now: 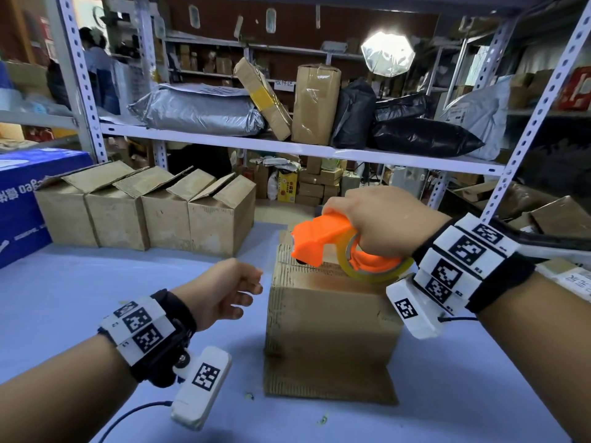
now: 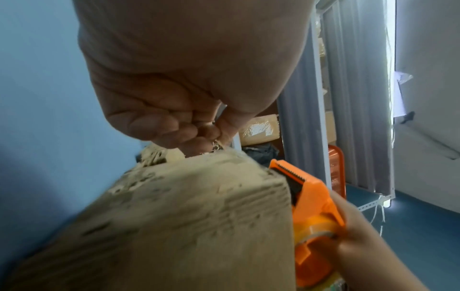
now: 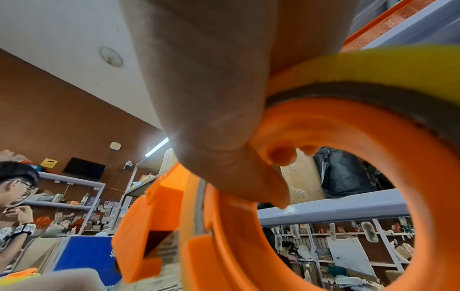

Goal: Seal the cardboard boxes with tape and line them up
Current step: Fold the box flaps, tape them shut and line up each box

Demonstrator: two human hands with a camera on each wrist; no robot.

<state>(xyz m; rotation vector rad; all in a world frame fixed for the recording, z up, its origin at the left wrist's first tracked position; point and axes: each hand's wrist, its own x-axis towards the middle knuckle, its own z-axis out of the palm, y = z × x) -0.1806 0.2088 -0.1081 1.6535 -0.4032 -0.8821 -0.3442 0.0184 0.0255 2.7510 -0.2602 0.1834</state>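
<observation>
A worn cardboard box [image 1: 332,314] stands on the blue table [image 1: 96,282] in front of me; a flap [image 1: 329,382] lies flat at its near foot. My right hand [image 1: 377,219] grips an orange tape dispenser [image 1: 339,247] with a yellowish tape roll [image 1: 374,270]; its front end rests on the box top near the far left corner. My left hand [image 1: 249,289] hovers just left of the box's upper edge, fingers loosely curled and holding nothing I can make out. The left wrist view shows the box [image 2: 186,216] with the dispenser [image 2: 316,206] behind it. Up close in the right wrist view is the dispenser [image 3: 224,236].
Several cardboard boxes [image 1: 144,212] with raised flaps stand in a row at the back left, next to a blue carton [image 1: 19,199]. A metal shelf [image 1: 287,148] loaded with parcels and bags crosses behind. Another person [image 3: 15,196] sits off to the left.
</observation>
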